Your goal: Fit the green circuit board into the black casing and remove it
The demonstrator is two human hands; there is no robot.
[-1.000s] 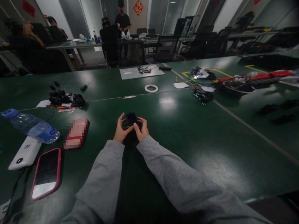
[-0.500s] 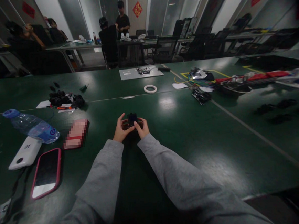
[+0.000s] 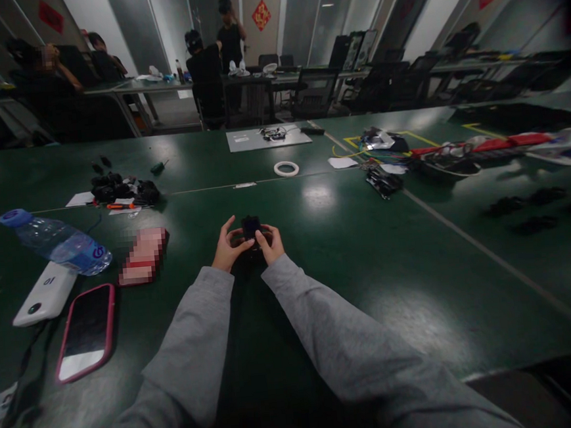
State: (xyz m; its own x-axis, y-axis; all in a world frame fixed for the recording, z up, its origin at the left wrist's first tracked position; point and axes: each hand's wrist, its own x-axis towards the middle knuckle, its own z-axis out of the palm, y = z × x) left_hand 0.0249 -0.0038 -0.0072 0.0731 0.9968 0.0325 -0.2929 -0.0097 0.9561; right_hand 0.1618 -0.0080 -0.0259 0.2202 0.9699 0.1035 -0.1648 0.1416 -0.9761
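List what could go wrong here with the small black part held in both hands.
1. The small black part is pinched only by the fingertips of the left hand and right hand above the green table; a slip might drop it.
2. The light is dim and the part is dark, so fine detail may be misjudged.
3. The water bottle lies on its side beside the white device and the phone; a leak could wet them.
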